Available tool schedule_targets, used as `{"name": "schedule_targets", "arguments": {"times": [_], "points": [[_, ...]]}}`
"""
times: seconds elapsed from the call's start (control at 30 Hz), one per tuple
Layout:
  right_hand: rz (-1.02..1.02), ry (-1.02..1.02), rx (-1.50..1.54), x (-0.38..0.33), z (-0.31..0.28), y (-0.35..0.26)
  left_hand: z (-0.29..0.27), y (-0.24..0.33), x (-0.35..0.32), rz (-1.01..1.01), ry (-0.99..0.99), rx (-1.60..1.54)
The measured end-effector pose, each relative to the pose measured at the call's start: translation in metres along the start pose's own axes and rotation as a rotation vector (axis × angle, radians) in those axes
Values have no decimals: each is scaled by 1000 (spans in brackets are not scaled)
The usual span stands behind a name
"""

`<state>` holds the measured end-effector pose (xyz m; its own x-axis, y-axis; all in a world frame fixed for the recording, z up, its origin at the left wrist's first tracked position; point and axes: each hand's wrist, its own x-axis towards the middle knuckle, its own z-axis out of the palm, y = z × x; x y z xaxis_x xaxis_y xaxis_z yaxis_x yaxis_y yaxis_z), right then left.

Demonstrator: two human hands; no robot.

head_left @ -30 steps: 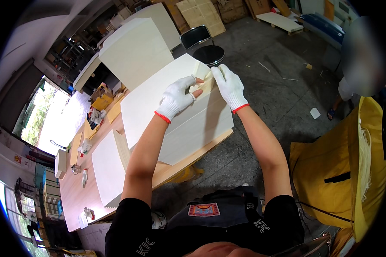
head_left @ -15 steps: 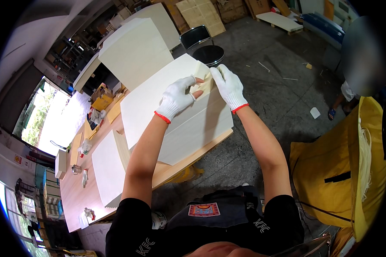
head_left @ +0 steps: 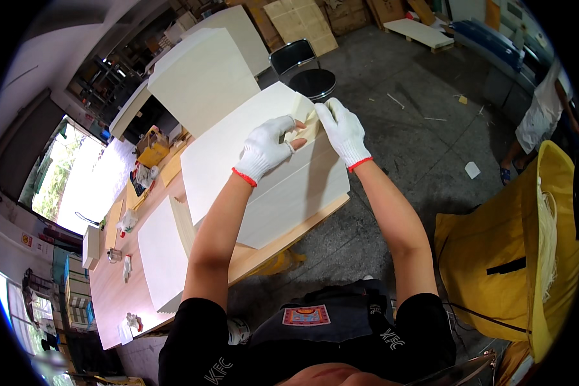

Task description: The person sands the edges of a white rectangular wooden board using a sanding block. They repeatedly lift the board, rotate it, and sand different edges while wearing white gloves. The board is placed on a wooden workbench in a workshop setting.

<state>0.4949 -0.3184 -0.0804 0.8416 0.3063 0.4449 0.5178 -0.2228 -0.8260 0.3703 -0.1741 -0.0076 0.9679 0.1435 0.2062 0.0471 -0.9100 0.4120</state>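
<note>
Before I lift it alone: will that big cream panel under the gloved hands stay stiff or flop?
The cream panel lies flat and overhangs the workbench edge unsagged, so probably stiff. Its breadth suggests awkward handling. Both gloved hands, left hand and right hand, may slip on its smooth face.

The scene is seen through a single fisheye camera worn on the head, aimed steeply down over the person's chest and forearms at the workbench (head_left: 128,302) close below. Toward the rim, straight edges are bent, and the concrete floor (head_left: 424,148) and far workshop are taken in.
</note>
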Motion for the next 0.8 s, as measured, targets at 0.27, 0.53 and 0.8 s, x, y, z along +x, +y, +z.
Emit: {"name": "schedule_targets", "arguments": {"times": [0.27, 0.53, 0.8], "points": [[20, -12, 39, -2, -8, -5, -6, 5, -5, 124, -27, 151], [84, 19, 92, -1, -40, 3, -6, 11, -29, -101, -41, 557], [-521, -273, 127, -59, 42, -116, -119, -52, -26, -413, 474, 159]]}}
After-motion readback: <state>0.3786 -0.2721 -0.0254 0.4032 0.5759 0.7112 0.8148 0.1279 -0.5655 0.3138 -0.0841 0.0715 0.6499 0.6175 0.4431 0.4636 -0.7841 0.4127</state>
